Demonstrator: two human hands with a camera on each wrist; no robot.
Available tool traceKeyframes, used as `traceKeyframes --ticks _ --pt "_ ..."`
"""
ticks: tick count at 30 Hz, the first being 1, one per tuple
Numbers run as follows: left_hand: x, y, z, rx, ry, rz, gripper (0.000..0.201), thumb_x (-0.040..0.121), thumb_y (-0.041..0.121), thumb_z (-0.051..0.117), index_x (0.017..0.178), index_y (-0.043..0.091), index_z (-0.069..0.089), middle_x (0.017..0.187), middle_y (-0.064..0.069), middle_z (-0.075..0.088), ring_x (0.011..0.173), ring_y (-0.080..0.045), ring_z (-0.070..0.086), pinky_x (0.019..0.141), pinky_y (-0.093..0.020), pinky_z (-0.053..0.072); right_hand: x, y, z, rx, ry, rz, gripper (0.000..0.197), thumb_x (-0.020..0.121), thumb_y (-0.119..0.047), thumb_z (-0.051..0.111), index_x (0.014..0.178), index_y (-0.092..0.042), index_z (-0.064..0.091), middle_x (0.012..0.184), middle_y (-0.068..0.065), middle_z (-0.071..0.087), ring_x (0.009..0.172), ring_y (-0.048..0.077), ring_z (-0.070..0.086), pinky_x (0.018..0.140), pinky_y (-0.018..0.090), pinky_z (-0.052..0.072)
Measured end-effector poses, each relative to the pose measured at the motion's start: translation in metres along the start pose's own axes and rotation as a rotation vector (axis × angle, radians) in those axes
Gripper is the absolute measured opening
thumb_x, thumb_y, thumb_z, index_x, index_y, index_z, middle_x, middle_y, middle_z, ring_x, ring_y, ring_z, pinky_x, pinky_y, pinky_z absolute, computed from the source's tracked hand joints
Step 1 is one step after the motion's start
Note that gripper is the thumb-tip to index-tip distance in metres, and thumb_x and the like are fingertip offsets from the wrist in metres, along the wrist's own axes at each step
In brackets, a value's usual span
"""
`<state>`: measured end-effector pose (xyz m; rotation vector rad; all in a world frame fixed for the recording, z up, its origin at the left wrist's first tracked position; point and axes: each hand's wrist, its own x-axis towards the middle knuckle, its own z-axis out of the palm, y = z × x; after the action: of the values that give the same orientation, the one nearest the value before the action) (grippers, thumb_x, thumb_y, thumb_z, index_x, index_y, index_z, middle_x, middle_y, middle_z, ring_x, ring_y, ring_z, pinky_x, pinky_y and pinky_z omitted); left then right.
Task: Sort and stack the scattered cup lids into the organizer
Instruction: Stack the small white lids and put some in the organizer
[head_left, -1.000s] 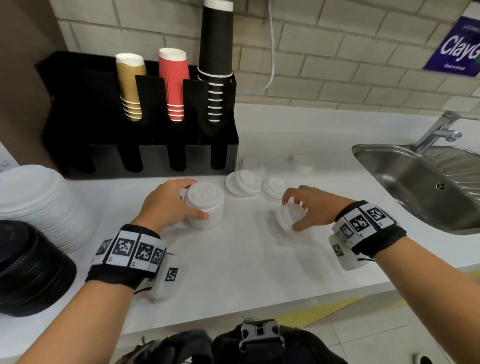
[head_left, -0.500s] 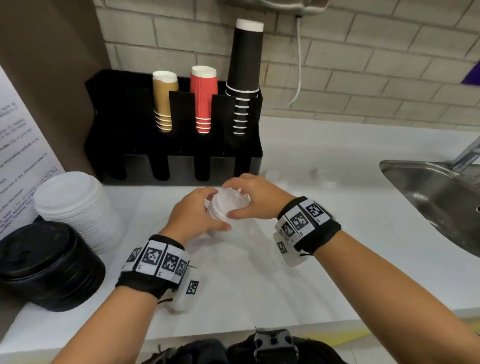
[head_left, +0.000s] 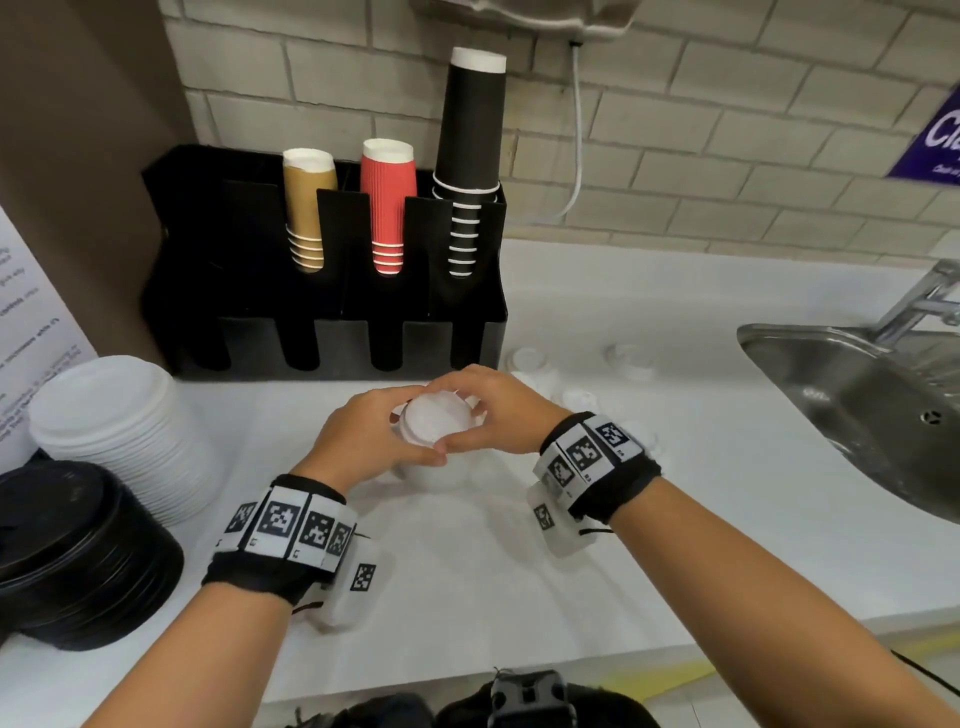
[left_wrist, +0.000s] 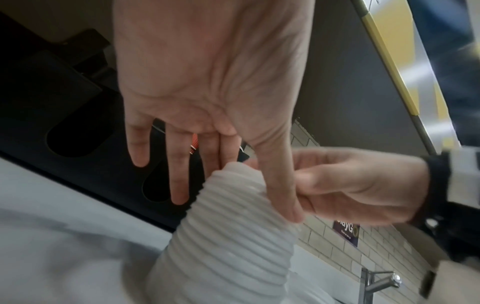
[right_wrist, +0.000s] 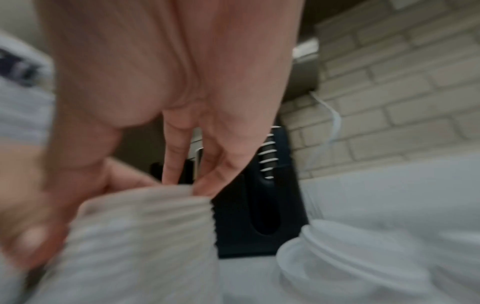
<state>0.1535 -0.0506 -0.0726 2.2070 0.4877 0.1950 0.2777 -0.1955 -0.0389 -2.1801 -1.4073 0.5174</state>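
We pinch the top lid with both our left hand (head_left: 371, 441) and right hand (head_left: 496, 415) onto the stack of white lids (left_wrist: 226, 236) before the black organizer (head_left: 322, 270); loose lids (head_left: 631, 356) beside it remain unsorted.

We read little here. A purple sign (head_left: 935, 137) on the brick wall shows "Cla", cut off by the frame edge; from the left wrist the same sign (left_wrist: 346, 232) reads "layG". The white sheet (head_left: 31, 332) far left carries print too small to read.
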Motion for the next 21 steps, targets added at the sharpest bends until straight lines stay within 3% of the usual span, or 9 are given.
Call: traceKeyframes --ticks 2,3,5,8,10,15,21 --pt "0.003 0.000 -0.001 0.012 0.001 -0.025 0.079 0.053 0.039 0.093 0.125 0.034 0.062 0.120 0.011 0.065 0.111 -0.016 0.059 0.096 -0.044 0.049 -0.011 0.016 -0.016 0.192 0.055 0.079 0.055 0.081 -0.030 0.075 0.131 -0.025 0.051 0.121 -0.003 0.054 0.109 0.011 0.052 0.089 0.018 0.043" --pt "0.004 0.000 -0.001 0.007 -0.002 -0.038 0.078 0.053 0.037 0.094 0.124 0.033 0.063 0.122 0.010 0.064 0.111 -0.017 0.059 0.097 -0.045 0.049 -0.017 0.027 -0.025 0.171 0.107 0.118 0.053 0.084 -0.030 0.072 0.132 -0.023 0.051 0.124 -0.001 0.054 0.110 0.013 0.053 0.090 0.020 0.042" --pt "0.006 0.000 0.000 -0.006 -0.010 -0.052 0.075 0.053 0.034 0.094 0.122 0.033 0.064 0.123 0.011 0.063 0.112 -0.018 0.058 0.097 -0.047 0.049 -0.029 0.055 -0.046 -0.108 0.148 0.238 0.052 0.087 -0.032 0.067 0.134 -0.016 0.050 0.130 0.008 0.052 0.117 0.022 0.052 0.097 0.028 0.040" --pt "0.006 0.000 0.001 -0.006 -0.009 -0.055 0.071 0.053 0.033 0.094 0.118 0.034 0.064 0.119 0.013 0.064 0.112 -0.018 0.058 0.097 -0.047 0.049 -0.050 0.096 -0.066 -0.474 -0.044 0.605 0.068 0.086 -0.044 0.065 0.141 -0.012 0.040 0.139 0.014 0.043 0.127 0.031 0.044 0.104 0.037 0.038" --pt "0.007 -0.001 0.001 -0.014 -0.002 -0.060 0.070 0.053 0.033 0.094 0.116 0.035 0.064 0.118 0.013 0.064 0.111 -0.018 0.058 0.097 -0.047 0.049 -0.063 0.115 -0.069 -0.520 -0.147 0.763 0.076 0.082 -0.048 0.068 0.142 -0.013 0.037 0.140 0.014 0.042 0.127 0.031 0.045 0.102 0.038 0.040" --pt "0.007 -0.002 0.001 -0.035 -0.006 -0.063 0.065 0.052 0.031 0.095 0.108 0.043 0.063 0.114 0.015 0.065 0.107 -0.018 0.059 0.095 -0.047 0.050 -0.073 0.130 -0.068 -0.437 -0.153 0.778 0.074 0.075 -0.037 0.078 0.136 -0.016 0.042 0.130 0.011 0.052 0.118 0.028 0.052 0.091 0.033 0.042" --pt "0.004 -0.002 0.003 -0.046 0.009 -0.067 0.073 0.054 0.032 0.094 0.120 0.038 0.063 0.119 0.013 0.063 0.108 -0.018 0.058 0.096 -0.045 0.050 -0.064 0.106 -0.085 -0.489 -0.146 0.669 0.061 0.072 -0.035 0.076 0.126 -0.024 0.049 0.114 0.003 0.050 0.106 0.024 0.054 0.085 0.033 0.045"
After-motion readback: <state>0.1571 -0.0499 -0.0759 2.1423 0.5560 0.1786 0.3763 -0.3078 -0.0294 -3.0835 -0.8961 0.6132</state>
